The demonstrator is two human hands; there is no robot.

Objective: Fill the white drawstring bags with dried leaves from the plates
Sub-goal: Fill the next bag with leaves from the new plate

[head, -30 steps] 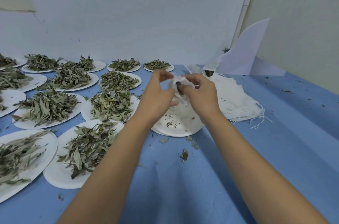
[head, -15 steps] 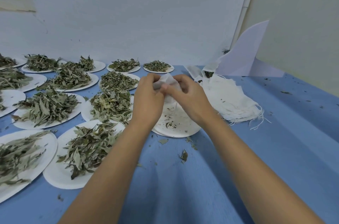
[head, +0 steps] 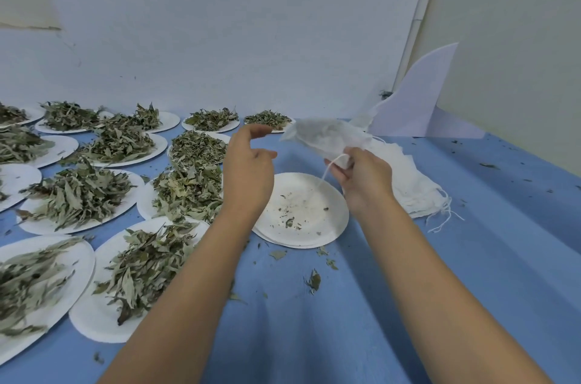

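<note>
— So, what do we have hold of?

— Our right hand (head: 361, 179) is raised above the table, fingers curled tight round the gathered neck of a white drawstring bag (head: 323, 138). The bag sticks out up and to the left of the fist, tilted, in the air. Its cloth is thin; we cannot tell how full it is. A loop of drawstring (head: 327, 171) hangs from the fist.

— And our other hand?

— Our left hand (head: 248, 169) hovers just left of the bag, apart from it, fingers loosely bent and holding nothing.

— What lies beneath?

— Below both hands sits a small stack of white paper plates (head: 333, 220); the top one carries only crumbs of leaf. It rests on a blue tablecloth (head: 440, 273) strewn with loose leaf scraps (head: 314, 281).

— What surrounds us?

— To the left, rows of white paper plates (head: 91, 324) heaped with dried grey-green leaves (head: 78, 195) run back to a pale wall. To the right, behind our right hand, lies a pile of flat empty bags (head: 415, 182), strings trailing off its near edge. A curved white sheet (head: 418, 100) leans in the far corner.

— Does anything block our view?

— Yes. Our left forearm crosses the nearest leaf plates and covers the left edge of the crumb plate. Our left fingertips overlap the farthest plate. Our right hand and the bag hide part of the pile.
</note>
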